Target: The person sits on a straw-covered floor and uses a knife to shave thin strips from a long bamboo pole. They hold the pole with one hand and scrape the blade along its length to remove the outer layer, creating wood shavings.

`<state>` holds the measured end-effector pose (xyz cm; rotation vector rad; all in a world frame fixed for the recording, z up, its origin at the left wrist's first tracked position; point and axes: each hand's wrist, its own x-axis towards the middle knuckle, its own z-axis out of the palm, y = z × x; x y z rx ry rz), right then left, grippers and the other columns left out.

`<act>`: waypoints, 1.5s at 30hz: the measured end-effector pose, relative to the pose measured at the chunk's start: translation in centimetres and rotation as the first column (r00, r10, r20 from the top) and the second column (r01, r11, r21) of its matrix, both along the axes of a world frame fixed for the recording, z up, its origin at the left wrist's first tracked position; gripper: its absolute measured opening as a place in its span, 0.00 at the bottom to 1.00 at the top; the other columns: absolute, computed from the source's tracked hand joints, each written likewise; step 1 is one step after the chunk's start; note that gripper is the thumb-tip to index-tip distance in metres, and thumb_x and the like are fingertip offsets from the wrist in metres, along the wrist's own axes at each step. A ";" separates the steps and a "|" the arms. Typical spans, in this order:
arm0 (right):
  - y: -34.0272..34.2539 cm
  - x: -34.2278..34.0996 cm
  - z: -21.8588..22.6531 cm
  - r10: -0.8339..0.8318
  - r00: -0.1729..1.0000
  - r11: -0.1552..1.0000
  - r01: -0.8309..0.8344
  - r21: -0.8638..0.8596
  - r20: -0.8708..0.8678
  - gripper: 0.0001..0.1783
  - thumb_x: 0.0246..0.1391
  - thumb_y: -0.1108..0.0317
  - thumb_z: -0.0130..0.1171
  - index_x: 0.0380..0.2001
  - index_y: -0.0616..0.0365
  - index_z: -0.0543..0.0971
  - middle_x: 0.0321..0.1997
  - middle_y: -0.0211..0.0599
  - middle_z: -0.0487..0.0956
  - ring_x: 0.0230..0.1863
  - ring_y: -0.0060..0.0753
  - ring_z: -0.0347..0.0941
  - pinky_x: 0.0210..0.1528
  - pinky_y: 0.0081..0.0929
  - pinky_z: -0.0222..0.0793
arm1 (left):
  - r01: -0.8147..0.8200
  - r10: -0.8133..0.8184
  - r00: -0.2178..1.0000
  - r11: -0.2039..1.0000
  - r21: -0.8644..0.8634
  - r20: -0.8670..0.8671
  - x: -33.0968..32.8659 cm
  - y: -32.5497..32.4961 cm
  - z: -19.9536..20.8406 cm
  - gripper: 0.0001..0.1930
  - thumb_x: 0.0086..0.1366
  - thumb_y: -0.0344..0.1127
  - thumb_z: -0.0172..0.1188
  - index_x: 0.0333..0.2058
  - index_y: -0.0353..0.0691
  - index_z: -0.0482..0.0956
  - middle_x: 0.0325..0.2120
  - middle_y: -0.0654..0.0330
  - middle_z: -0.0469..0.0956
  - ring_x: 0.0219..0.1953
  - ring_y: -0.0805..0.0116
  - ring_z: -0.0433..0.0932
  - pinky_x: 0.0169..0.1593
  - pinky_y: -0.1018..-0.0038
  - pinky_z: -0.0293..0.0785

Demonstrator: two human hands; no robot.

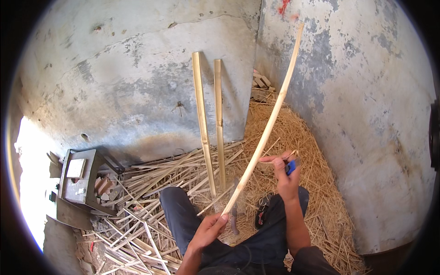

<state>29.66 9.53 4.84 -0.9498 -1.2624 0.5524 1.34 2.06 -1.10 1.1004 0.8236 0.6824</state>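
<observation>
A long pale bamboo strip slants up and away to the right in front of me, bowing slightly. My left hand is closed round its near end, between my knees. Beside the middle of the strip, my right hand is curled round a small blue tool; its working end is blurred and hidden by the fingers, so its kind is unclear. A thin curled shaving shows at those fingers.
Two bamboo slats lean against the stained wall. Split strips litter the floor at left, and shavings heap up at right. At far left a metal-framed box stands near broken bricks.
</observation>
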 end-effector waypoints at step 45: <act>0.1 7.5 0.2 -0.102 0.961 0.923 0.187 -0.335 0.257 0.17 0.78 0.55 0.57 0.46 0.60 0.78 0.37 0.30 0.77 0.38 0.22 0.71 0.43 0.26 0.69 | -0.057 0.055 0.990 0.998 0.006 0.132 -0.4 2.0 2.2 0.28 0.86 0.60 0.44 0.30 0.44 0.65 0.17 0.73 0.58 0.17 0.83 0.54 0.20 0.79 0.50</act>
